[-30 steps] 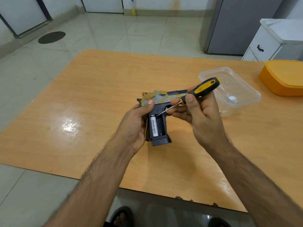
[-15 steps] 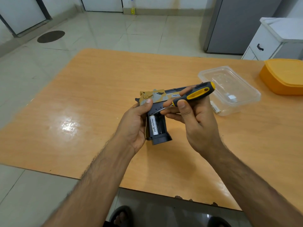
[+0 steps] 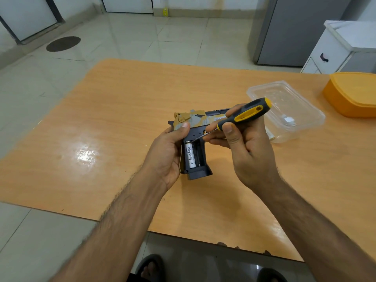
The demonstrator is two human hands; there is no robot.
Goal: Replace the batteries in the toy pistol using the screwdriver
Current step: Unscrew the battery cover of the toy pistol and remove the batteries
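- A dark round mat (image 3: 63, 43) lies on the tiled floor at far left, beyond the worktop (image 3: 114, 110).
- The orange wood-grain worktop carries a bright patch of reflected light on its left part.
- The left hand (image 3: 166, 151) grips the toy pistol (image 3: 195, 139) from its left side, thumb pressed on the tan and grey slide, fingers wrapped behind the grip.
- The toy pistol is held above the middle of the worktop, barrel pointing right, dark grip pointing toward the person, its battery compartment uncovered and facing up.
- One white battery (image 3: 189, 156) marked "Heybright" sits in the left slot of the compartment; the slot beside it looks dark.
- The screwdriver (image 3: 242, 117) slants from upper right to lower left, its thin metal shaft reaching down to the top end of the battery.
- The right hand (image 3: 248, 147) grasps the black and yellow handle of the screwdriver, thumb and fingers curled round its lower part.
- A clear plastic container (image 3: 301, 104) stands on the worktop just right of the right hand, a small white item inside.
- An orange lidded box (image 3: 352, 94) rests at the far right edge of the worktop.
- A white cabinet (image 3: 333, 51) and a grey fridge (image 3: 295, 31) stand on the floor behind.
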